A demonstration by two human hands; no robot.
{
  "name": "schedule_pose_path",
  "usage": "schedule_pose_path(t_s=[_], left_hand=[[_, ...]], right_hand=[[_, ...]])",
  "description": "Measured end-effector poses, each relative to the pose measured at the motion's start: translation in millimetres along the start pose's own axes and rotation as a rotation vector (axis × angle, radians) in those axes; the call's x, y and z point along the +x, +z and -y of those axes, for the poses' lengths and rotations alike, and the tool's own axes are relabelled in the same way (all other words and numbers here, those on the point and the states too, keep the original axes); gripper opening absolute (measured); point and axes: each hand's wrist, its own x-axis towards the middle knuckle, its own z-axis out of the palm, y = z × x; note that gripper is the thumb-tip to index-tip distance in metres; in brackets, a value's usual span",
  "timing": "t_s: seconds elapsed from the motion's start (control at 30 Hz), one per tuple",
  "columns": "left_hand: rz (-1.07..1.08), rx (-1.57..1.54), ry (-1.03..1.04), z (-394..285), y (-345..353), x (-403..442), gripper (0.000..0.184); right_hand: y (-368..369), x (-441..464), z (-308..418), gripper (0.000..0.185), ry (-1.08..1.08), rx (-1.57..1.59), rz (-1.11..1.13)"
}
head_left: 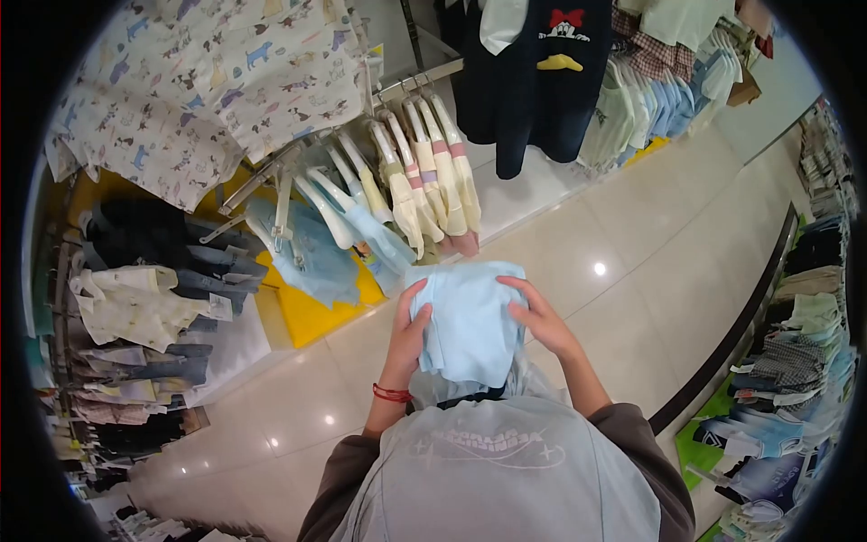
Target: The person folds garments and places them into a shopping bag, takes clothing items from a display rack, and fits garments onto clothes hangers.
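Note:
A light blue folded garment [474, 316] is held up in front of my body, between both hands. My left hand [412, 327] grips its left edge, with the thumb on the near face. On the other side my right hand [539, 318] holds the right edge, fingers curled behind and thumb in front. The folds hide what kind of garment it is. Just beyond it, pale blue clothes [312, 248] and cream tops with pink bands [433, 181] hang on a rail.
Printed clothes [226, 81] hang high at the upper left, above a yellow display base [316, 312]. Dark overalls [533, 81] hang at the top. Clothes racks [786, 361] line the right, bordered by a dark curved edge [731, 339]. Shiny tiled floor [623, 307] lies between.

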Motion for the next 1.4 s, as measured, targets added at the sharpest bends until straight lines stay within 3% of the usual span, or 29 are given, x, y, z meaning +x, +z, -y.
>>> schedule_pose_path(t_s=[0.1,0.2,0.3,0.5,0.57,0.7,0.9,1.0,1.1,1.2,1.23,1.33,1.4], left_hand=[[0.048,0.003,-0.124,-5,-1,3,0.039],[0.082,-0.070,-0.204,-11,0,6,0.044],[0.214,0.003,-0.198,-27,1,4,0.060],[0.323,0.035,-0.221,-26,5,15,0.074],[0.285,-0.034,-0.258,-23,13,24,0.073],[0.317,-0.126,-0.286,-20,26,41,0.071],[0.492,-0.188,-0.411,-9,39,85,0.070],[0.557,0.162,-0.276,-5,60,114,0.073],[0.527,0.872,0.442,-21,93,124,0.084],[0.923,1.042,0.597,-57,146,139,0.094],[0.991,0.829,0.286,-63,154,147,0.089],[0.986,0.544,-0.001,-59,173,172,0.083],[0.946,0.559,0.078,-51,186,189,0.079]], right_hand=[[13,-12,4,0.073,-0.105,-0.233,0.009],[24,-16,-7,0.078,-0.044,-0.328,-0.114],[17,-19,-11,0.071,0.015,-0.333,-0.102],[-12,-24,-1,0.073,0.155,0.216,-0.224],[-9,-27,3,0.077,0.109,0.195,-0.319],[-3,-36,1,0.084,-0.014,-0.116,-0.350],[-33,-28,20,0.081,0.152,-0.320,-0.424],[-52,-16,34,0.076,0.040,-0.472,-0.457],[-72,-2,50,0.073,-0.038,-0.540,-0.388],[-100,20,94,0.074,0.005,-0.366,-0.194],[-110,26,98,0.075,-0.025,-0.425,-0.174],[-141,41,107,0.076,-0.039,-0.506,-0.171],[-163,48,111,0.078,0.054,-0.447,-0.225]])
